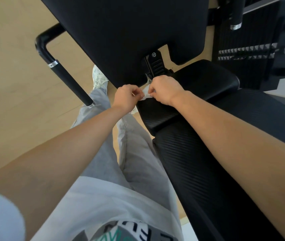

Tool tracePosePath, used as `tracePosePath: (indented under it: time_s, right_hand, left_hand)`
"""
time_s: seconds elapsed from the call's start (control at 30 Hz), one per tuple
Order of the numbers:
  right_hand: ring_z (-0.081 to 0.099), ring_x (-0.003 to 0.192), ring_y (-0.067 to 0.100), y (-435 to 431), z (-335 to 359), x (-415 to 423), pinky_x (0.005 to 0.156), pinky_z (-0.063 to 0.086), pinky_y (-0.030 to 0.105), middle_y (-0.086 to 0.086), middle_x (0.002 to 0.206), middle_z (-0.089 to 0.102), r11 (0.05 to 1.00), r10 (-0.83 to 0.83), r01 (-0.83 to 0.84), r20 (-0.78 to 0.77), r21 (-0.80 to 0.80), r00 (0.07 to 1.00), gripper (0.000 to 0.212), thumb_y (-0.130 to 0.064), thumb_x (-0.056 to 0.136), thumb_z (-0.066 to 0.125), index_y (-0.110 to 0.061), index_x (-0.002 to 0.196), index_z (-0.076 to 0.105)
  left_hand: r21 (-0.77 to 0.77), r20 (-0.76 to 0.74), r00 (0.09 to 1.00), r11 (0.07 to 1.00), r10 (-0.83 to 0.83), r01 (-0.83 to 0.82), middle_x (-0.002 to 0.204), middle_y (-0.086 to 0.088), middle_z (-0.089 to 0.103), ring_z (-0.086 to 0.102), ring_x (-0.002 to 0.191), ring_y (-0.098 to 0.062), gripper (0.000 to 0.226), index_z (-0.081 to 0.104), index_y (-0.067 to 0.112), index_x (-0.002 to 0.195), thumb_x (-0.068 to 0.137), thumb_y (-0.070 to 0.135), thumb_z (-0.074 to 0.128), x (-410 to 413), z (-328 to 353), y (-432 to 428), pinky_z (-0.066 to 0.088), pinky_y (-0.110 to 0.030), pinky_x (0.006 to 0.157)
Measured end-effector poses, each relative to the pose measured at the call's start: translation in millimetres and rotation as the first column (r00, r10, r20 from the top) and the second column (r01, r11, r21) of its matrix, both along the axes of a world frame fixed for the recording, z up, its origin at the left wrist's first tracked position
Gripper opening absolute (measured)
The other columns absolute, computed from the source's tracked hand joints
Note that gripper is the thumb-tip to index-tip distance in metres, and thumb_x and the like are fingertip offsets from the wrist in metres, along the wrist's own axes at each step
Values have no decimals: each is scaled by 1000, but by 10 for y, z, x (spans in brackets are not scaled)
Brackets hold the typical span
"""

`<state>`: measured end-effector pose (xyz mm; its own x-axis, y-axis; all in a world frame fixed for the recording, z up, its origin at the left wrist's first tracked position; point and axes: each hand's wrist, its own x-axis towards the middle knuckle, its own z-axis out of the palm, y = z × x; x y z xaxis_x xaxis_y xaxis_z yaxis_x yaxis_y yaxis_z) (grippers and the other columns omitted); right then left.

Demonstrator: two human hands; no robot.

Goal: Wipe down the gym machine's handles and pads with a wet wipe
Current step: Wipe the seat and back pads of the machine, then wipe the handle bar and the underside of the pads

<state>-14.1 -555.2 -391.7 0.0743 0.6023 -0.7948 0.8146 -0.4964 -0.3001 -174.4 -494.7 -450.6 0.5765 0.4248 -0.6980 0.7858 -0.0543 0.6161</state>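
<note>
From the head camera, looking down: the person stands beside a black gym machine with both bare arms stretched out in front. The left hand (126, 97) and right hand (166, 89) meet just above the near-left corner of the seat pad (207, 84). Both have their fingers curled in, pinching a small crumpled white wipe (146, 95) between them. The wipe sits in the gap between the two hands, at the seat pad's edge and just below the lower edge of the big back pad (124, 32). Whether it touches the seat I cannot tell.

The back pad fills the upper middle of the view, smooth and dark. In the notch at its bottom a ribbed black bracket (155, 66) shows, just above the right hand. A long ribbed pad (207, 162) runs from below the seat pad toward the lower right, under the right forearm.

Left of the back pad a bent black handle (68, 79) with chrome rings slants down over the pale wooden floor (13, 75). A second handle (235, 14) stands at the top right, near a studded footplate (246, 53).

Below the hands are grey trousers (134, 153), a white shoe (99, 79) and a light printed shirt (94, 206).
</note>
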Motion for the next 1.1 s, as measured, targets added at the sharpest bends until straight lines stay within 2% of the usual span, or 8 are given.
tracePosePath:
  time_s: [0.23, 0.43, 0.53, 0.6, 0.67, 0.83, 0.97, 1.1]
  right_hand:
    - [65, 110, 17, -180, 371, -50, 92, 50, 32, -2, 119, 68, 1000, 19, -17, -98, 26, 995, 19, -23, 98, 64, -23, 113, 76]
    - [61, 110, 10, -260, 725, 36, 89, 39, 23, -7, 117, 66, 997, 71, -73, -197, -3, 978, 18, -25, 97, 67, -26, 112, 76]
    - [61, 100, 6, -259, 863, -12, 85, 41, 22, -10, 107, 65, 994, 67, -85, -234, -67, 970, 16, -23, 95, 69, -25, 109, 77]
    - [61, 92, 4, -269, 942, -46, 80, 42, 20, -14, 99, 63, 994, 15, -46, -284, -104, 959, 14, -21, 95, 69, -23, 106, 77]
    - [60, 85, 0, -259, 1001, -93, 73, 40, 14, -16, 92, 63, 991, -127, 102, -331, -92, 935, 11, -18, 95, 69, -21, 103, 76]
    - [65, 83, 7, 1, 926, -484, 81, 51, 23, -5, 85, 70, 795, -543, 606, -417, 23, 729, 5, -12, 90, 75, -15, 94, 74]
    - [62, 81, 3, 381, 730, -981, 83, 50, 25, -8, 84, 68, 657, -655, 751, -442, 67, 613, 6, -14, 90, 75, -15, 97, 75]
    - [63, 79, 6, 692, 506, -1402, 82, 51, 25, -10, 80, 65, 486, -776, 872, -433, 52, 458, 10, -10, 92, 72, -11, 102, 76]
  left_hand:
    - [-62, 77, 997, 998, -11, 16, 86, 6, 74, 69, 80, -11, 4, 78, 23, 92, 92, 26, 75, -286, 362, -132, 60, -40, 81]
    - [-112, 111, 994, 994, 5, 8, 87, 11, 70, 66, 79, -6, 6, 72, 31, 89, 93, 28, 75, -378, 770, -303, 56, -25, 75]
    - [-173, 97, 990, 977, -106, 122, 83, 14, 68, 64, 76, -3, 7, 71, 31, 89, 94, 27, 74, -360, 963, -267, 51, -17, 72]
    - [-247, 108, 972, 942, -208, 229, 83, 17, 66, 61, 74, 4, 9, 70, 30, 89, 96, 24, 71, -374, 1107, -176, 47, -11, 71]
    - [-248, 100, 978, 947, -185, 204, 82, 14, 66, 59, 72, 8, 16, 68, 30, 85, 97, 20, 70, -436, 1229, -41, 45, -10, 70]
    - [-46, -1, 996, 995, 93, -93, 78, 9, 67, 57, 64, 7, 12, 70, 22, 84, 95, 19, 72, -756, 1467, 487, 44, -9, 65]
    - [18, -47, 966, 967, 254, -253, 80, 3, 70, 58, 63, 3, 7, 73, 10, 93, 95, 16, 71, -1085, 1523, 875, 49, -19, 69]
    - [44, -123, 923, 931, 364, -361, 79, 4, 68, 57, 60, -1, 11, 73, 15, 90, 98, 15, 65, -1301, 1378, 1186, 48, -19, 63]
